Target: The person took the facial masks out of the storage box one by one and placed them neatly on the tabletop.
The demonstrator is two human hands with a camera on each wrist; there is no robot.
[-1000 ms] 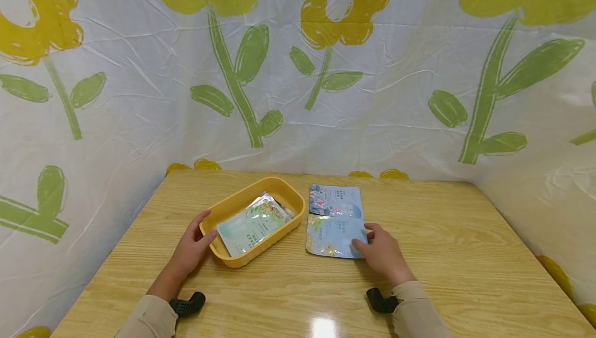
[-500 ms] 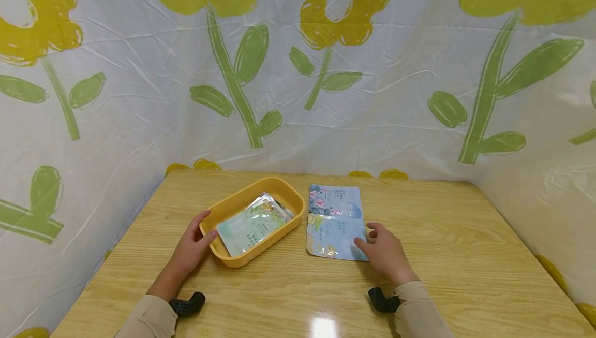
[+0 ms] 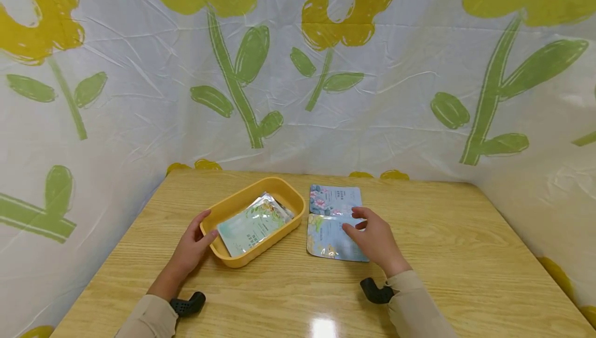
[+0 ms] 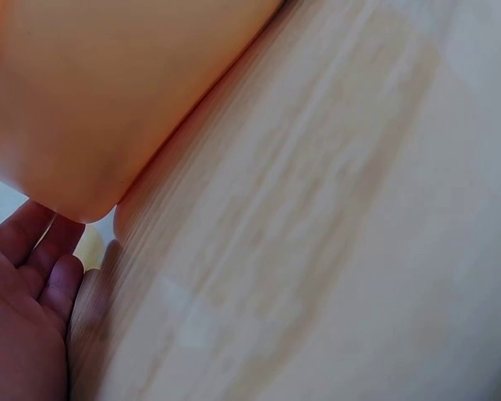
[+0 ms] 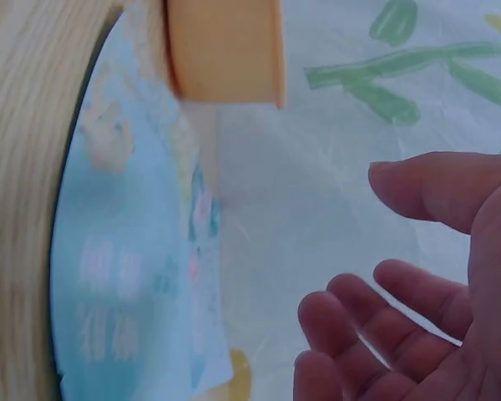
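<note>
My left hand (image 3: 187,249) grips the near-left end of a yellow plastic bin (image 3: 288,228), thumb at its rim and fingers along the outer wall. In the left wrist view, the fingers (image 4: 58,238) lie against the bin's corner. Inside the bin lies a small pile of foil sheet-mask packets, a pale green one (image 3: 253,226) on top. My right hand (image 3: 378,239) hovers over a light blue sheet-mask packet (image 3: 328,239), thumb and fingers spread with nothing between them. Another blue packet (image 3: 332,198), with pink flowers, lies just beyond it.
Everything lies on a wood-grain table (image 3: 447,255). A white cloth (image 3: 396,120) printed with yellow flowers hangs behind the table and along both sides. Black wrist-worn devices (image 3: 188,304) show near both sleeves.
My right hand has left the right edge of the nearer blue packet and moved up and slightly left over it. My left hand and the bin have stayed put.
</note>
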